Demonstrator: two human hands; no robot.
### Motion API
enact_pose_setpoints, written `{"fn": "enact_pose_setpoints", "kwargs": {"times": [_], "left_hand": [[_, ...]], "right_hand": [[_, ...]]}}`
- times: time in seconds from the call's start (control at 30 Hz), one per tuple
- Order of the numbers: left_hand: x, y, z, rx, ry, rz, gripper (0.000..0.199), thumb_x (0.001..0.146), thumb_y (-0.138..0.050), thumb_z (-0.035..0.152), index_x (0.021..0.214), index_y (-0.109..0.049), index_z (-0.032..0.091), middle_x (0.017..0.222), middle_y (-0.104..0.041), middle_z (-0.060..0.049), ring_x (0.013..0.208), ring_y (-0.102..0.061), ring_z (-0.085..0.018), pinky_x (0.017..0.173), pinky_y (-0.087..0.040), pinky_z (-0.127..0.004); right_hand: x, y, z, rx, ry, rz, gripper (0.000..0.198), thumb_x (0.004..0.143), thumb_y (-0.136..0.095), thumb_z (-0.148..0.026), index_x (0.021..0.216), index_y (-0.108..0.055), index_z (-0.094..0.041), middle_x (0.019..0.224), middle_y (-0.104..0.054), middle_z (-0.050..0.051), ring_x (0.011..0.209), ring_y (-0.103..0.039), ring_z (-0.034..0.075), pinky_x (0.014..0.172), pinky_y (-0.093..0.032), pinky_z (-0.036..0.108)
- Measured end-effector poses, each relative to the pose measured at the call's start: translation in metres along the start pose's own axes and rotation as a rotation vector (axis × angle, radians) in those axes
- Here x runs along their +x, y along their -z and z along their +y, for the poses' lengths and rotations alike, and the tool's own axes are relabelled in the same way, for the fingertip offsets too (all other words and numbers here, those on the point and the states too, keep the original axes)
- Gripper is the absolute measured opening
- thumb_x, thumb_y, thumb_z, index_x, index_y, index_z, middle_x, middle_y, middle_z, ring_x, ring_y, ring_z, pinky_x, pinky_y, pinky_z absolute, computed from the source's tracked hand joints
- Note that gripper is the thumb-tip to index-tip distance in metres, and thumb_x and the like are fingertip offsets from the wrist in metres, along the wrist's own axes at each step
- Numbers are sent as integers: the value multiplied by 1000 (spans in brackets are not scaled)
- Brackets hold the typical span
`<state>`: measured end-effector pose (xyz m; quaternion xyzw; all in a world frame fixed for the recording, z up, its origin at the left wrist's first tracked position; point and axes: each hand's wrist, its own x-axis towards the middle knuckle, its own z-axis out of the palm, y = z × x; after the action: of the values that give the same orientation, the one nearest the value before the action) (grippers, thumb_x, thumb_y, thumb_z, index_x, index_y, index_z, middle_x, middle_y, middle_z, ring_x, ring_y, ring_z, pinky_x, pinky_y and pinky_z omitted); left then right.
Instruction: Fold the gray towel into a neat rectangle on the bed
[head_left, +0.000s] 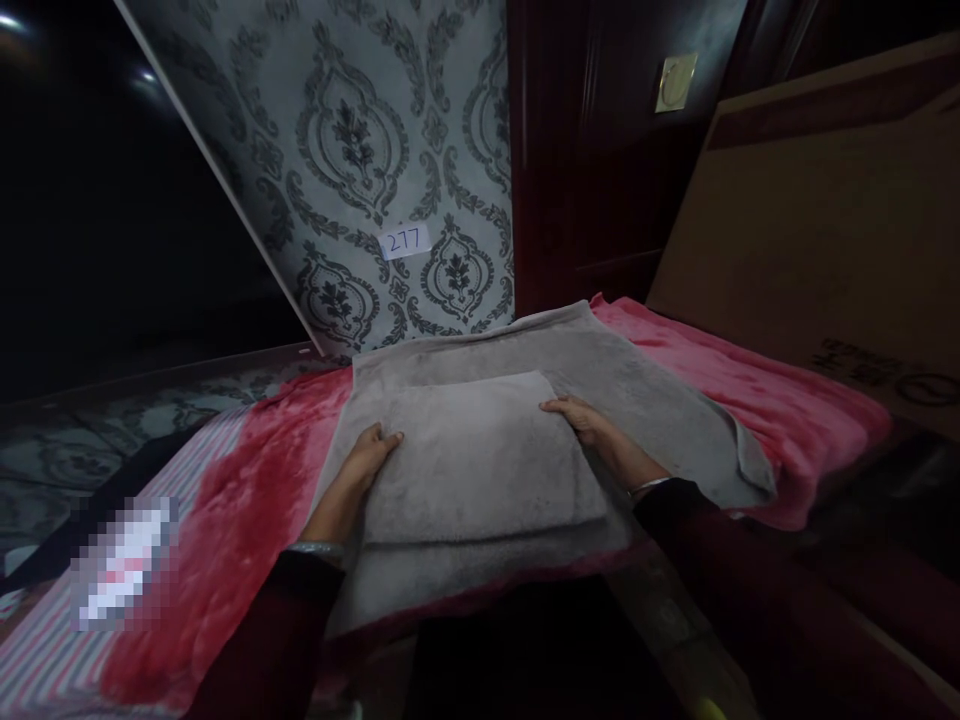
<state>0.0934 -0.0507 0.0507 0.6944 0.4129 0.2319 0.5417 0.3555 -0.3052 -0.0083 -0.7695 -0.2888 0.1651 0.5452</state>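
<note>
Pinching both sides of the folded gray cloth (480, 455) atop gray fabric (667, 415), left hand (367, 456) and right hand (589, 425) are partly hidden. Pixelation masks part of the striped cloth (41, 665); the cardboard box (817, 230) is cut off.

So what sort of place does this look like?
Probably a room in a home: there's ornate patterned wallpaper, dark red panelling with a gold-coloured wall plate, and a plush red blanket beneath the grey cloth. Which room it is, I can't tell.
</note>
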Motion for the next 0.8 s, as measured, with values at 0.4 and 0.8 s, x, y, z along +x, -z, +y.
{"fn": "enact_pose_setpoints", "kwargs": {"times": [0.4, 0.8], "left_hand": [[77, -4, 165, 418, -341, -424, 28, 63, -80, 28, 89, -75, 18, 89, -75, -5, 90, -69, -25, 79, -56, -32], [103, -99, 91, 983, -502, -333, 53, 66, -77, 20, 119, -72, 25, 146, -60, -8, 138, -51, -27, 114, -38, -35]], "right_hand": [[-137, -4, -53, 792, -159, 8, 44, 70, -76, -42, 108, -61, -27, 115, -72, 6, 98, -70, 28, 72, -59, 37], [-197, -73, -8, 979, -463, -374, 44, 67, -87, -47, 96, -64, -22, 113, -73, 10, 100, -73, 28, 87, -55, 42]]}}
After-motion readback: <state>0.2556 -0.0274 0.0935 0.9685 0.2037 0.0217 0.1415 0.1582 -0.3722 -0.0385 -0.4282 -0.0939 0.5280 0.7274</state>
